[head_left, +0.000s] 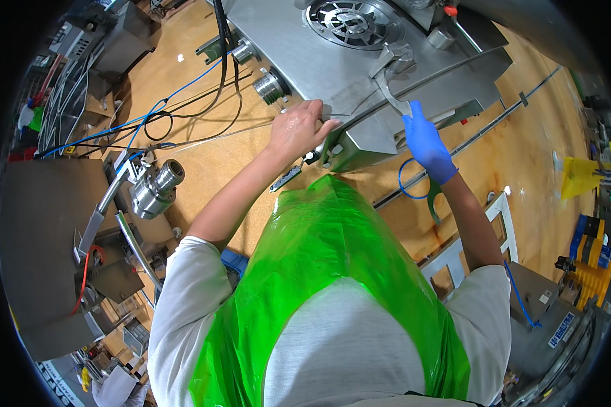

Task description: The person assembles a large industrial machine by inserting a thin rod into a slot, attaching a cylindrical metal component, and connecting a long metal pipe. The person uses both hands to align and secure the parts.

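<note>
My left hand (297, 130), bare, is closed at the near left corner of a large steel machine (288, 41). What lies under its fingers is hidden. A blue glove covers my right hand (428, 146), which is closed around the lower end of a curved metal handle (390, 93). The handle's wide, forked head (395, 60) rests over the machine's top. Farther back on that top is a round spoked opening (353, 24). A threaded steel fitting (270, 87) sticks out of the machine's left side, beyond my left hand.
Black and blue cables (163, 108) trail over the tan floor at left. A steel fitting on an arm (157, 190) stands nearer on that side. A floor channel (482, 132) runs along the right, and a white slotted frame (455, 261) sits beside my right elbow.
</note>
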### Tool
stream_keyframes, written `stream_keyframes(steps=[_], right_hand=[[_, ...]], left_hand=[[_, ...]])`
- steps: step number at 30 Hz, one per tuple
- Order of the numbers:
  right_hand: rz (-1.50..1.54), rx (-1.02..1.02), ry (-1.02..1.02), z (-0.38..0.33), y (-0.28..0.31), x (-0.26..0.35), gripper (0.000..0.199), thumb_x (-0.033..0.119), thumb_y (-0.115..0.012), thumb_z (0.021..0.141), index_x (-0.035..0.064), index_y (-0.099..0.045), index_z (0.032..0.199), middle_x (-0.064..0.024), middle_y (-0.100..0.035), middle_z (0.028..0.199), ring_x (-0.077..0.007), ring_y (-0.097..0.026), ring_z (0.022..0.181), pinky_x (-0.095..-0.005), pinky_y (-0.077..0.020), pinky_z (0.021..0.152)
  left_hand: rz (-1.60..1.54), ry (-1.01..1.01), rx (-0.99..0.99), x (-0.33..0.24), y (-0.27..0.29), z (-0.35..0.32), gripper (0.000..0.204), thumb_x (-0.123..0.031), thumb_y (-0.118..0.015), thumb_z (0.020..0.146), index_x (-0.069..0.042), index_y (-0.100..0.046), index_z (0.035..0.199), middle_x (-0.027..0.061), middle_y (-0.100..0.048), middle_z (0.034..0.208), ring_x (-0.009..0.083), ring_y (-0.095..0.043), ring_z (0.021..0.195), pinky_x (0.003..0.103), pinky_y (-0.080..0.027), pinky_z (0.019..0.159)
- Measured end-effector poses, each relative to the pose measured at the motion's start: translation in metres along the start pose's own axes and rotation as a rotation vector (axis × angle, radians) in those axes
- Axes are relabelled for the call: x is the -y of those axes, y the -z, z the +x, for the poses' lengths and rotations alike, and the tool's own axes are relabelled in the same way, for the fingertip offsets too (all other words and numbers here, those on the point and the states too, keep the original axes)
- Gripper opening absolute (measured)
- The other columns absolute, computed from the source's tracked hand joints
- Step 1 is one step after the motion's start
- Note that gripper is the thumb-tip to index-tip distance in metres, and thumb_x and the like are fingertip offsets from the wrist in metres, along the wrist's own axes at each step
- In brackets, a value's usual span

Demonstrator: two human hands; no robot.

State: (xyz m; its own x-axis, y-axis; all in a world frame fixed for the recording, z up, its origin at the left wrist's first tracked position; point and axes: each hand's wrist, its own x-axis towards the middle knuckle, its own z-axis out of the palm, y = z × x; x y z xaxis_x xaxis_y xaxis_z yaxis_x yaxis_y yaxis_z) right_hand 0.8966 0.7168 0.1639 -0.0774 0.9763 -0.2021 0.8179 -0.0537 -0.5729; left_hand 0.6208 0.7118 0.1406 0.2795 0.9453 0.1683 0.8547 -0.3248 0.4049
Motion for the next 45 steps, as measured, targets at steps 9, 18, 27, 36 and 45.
stream_keyframes(steps=[9,18,27,36,45], right_hand=[[0.025,0.025,-0.018,0.003,0.001,-0.003,0.030,0.019,-0.042,0.099,0.0040,-0.034,0.123,-0.0335,-0.059,0.092,-0.0542,-0.053,0.093,-0.0586,-0.0401,0.075],[-0.013,0.016,0.023,0.003,0.007,-0.002,0.030,0.019,-0.042,0.098,0.0035,-0.035,0.124,-0.0325,-0.060,0.091,-0.0533,-0.053,0.092,-0.0577,-0.0413,0.073],[-0.039,-0.001,0.048,0.011,0.008,-0.006,0.034,0.022,-0.043,0.099,0.0044,-0.034,0.127,-0.0323,-0.059,0.088,-0.0534,-0.053,0.088,-0.0557,-0.0416,0.071],[-0.009,0.026,0.071,0.017,0.008,-0.003,0.029,0.018,-0.043,0.098,0.0039,-0.035,0.122,-0.0340,-0.059,0.091,-0.0538,-0.053,0.092,-0.0586,-0.0407,0.073],[-0.014,0.039,0.083,0.020,-0.003,-0.008,0.028,0.016,-0.041,0.098,0.0053,-0.034,0.122,-0.0321,-0.060,0.087,-0.0517,-0.056,0.087,-0.0573,-0.0418,0.070]], left_hand=[[0.119,-0.155,-0.093,-0.020,-0.024,0.028,0.046,-0.051,-0.058,0.087,-0.008,-0.058,0.071,0.0082,-0.064,0.070,0.0289,-0.065,0.070,0.041,-0.050,0.056],[-0.044,-0.054,0.021,-0.021,-0.022,0.019,0.039,-0.043,-0.057,0.090,-0.007,-0.058,0.075,0.0108,-0.064,0.070,0.0341,-0.062,0.068,0.045,-0.048,0.058],[-0.147,0.176,-0.011,-0.031,-0.021,0.019,0.042,-0.044,-0.054,0.092,-0.006,-0.060,0.076,0.0154,-0.062,0.067,0.0381,-0.061,0.069,0.048,-0.046,0.060],[-0.334,0.439,0.081,-0.033,-0.013,0.029,0.045,-0.047,-0.049,0.093,-0.007,-0.065,0.081,0.0194,-0.063,0.072,0.0406,-0.061,0.075,0.049,-0.046,0.069],[-0.452,0.541,0.204,-0.022,-0.004,0.025,0.046,-0.049,-0.047,0.093,-0.009,-0.069,0.091,0.0150,-0.066,0.074,0.0359,-0.064,0.079,0.044,-0.048,0.072]])
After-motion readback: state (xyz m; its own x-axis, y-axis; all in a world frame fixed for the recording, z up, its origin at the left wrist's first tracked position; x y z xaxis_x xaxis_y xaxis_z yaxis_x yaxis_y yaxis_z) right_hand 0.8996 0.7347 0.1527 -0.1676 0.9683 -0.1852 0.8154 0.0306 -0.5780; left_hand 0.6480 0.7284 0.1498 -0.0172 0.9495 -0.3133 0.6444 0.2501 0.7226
